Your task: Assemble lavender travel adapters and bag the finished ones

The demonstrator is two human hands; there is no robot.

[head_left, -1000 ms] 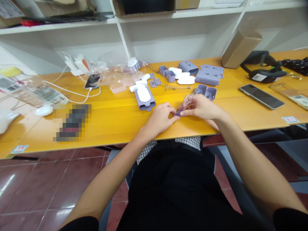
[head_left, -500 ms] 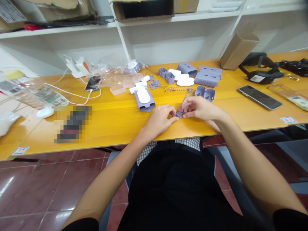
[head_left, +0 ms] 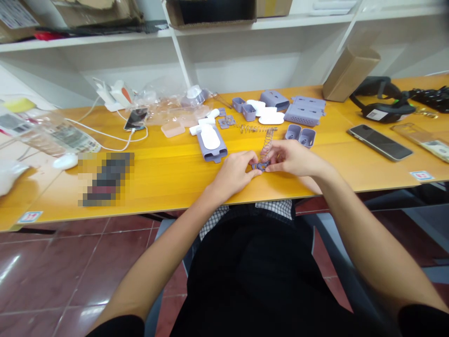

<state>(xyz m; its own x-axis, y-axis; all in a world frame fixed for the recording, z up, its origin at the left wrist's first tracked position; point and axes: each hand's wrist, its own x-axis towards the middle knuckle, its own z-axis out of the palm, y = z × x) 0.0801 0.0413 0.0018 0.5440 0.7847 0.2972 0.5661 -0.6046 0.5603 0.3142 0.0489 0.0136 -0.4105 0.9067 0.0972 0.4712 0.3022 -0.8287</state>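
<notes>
A coil spring (head_left: 267, 145) – upright on a small purple base (head_left: 261, 165).

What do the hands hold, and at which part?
The left hand and the right hand pinch a small purple piece by its opposite edges; a coil spring rises from it, upper end free.

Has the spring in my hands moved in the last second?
Yes. The spring has swung its far end left, away from the two lavender cups; its base stays between the left hand and right hand.

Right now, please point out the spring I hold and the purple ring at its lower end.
held spring (head_left: 266, 146), head view, on the middle coils
purple ring (head_left: 260, 166), head view, on its visible rim
</notes>
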